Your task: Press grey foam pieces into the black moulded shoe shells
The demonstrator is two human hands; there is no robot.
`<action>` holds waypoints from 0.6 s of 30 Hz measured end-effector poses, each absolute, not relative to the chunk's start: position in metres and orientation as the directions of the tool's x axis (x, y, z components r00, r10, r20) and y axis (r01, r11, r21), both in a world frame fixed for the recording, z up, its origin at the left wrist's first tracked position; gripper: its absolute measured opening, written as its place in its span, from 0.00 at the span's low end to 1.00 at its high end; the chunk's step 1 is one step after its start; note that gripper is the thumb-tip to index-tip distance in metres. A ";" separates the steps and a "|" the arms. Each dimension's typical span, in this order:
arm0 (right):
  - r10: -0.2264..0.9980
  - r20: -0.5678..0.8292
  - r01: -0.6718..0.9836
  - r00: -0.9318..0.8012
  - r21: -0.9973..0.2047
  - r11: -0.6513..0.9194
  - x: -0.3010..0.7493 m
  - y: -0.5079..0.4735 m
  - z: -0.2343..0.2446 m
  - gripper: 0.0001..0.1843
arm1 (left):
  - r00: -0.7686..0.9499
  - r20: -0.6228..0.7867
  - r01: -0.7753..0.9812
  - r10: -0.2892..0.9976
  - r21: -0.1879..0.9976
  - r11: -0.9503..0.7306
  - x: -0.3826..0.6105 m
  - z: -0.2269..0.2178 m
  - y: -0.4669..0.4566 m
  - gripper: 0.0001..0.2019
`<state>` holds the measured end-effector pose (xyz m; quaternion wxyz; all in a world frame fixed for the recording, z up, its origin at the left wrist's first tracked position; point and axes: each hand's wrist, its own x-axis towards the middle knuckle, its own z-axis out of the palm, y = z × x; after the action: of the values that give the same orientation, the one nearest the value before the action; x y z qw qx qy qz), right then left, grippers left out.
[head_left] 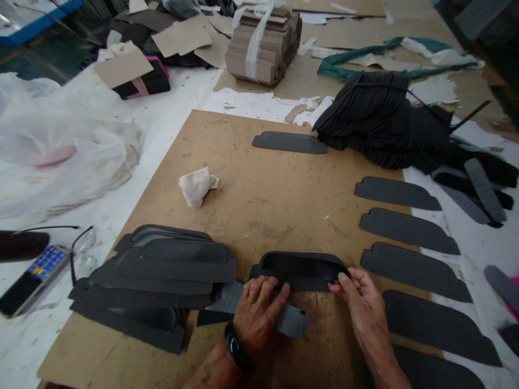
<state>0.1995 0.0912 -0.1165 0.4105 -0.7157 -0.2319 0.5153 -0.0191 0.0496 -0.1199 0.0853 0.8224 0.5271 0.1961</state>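
Note:
A dark grey shaped panel (310, 284) lies on the board in front of me, with a glossy black curved strip (302, 265) along its upper part. My right hand (360, 300) pinches the strip's right end between thumb and fingers. At the panel's lower left, my left hand (259, 305) rests with fingertips pressed down and the thumb apart. Under that hand lie loose grey strips (294, 320), partly covered by it. To the left is an overlapping pile of similar panels (170, 267), some with a curved piece on them.
Separate panels line the right side of the brown board (243, 216), including this panel (413, 270). A crumpled white cloth (197, 186) sits left of centre. Behind are a large black stack (373, 119) and a tied cardboard bundle (261, 48). Glasses (73, 254) lie far left.

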 end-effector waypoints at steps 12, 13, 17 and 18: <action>0.747 -0.550 -0.087 0.373 -0.822 -0.562 0.199 0.092 -0.117 0.25 | 0.441 0.178 0.807 0.880 0.350 -0.475 -0.022 -0.122 0.052 0.19; 0.744 -0.551 -0.084 0.379 -0.821 -0.565 0.199 0.092 -0.117 0.25 | 0.442 0.176 0.807 0.879 0.350 -0.476 -0.023 -0.122 0.052 0.19; 0.744 -0.547 -0.031 0.383 -0.813 -0.582 0.200 0.092 -0.118 0.24 | 0.433 0.189 0.799 0.881 0.371 -0.473 -0.024 -0.128 0.051 0.21; 0.750 -0.546 -0.015 0.373 -0.811 -0.584 0.201 0.092 -0.118 0.23 | 0.431 0.190 0.797 0.882 0.378 -0.471 -0.024 -0.130 0.050 0.22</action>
<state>0.2005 0.0919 -0.1180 0.3815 -0.7357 -0.2497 0.5009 -0.0241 0.0503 -0.1304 0.1159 0.8378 0.5012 0.1829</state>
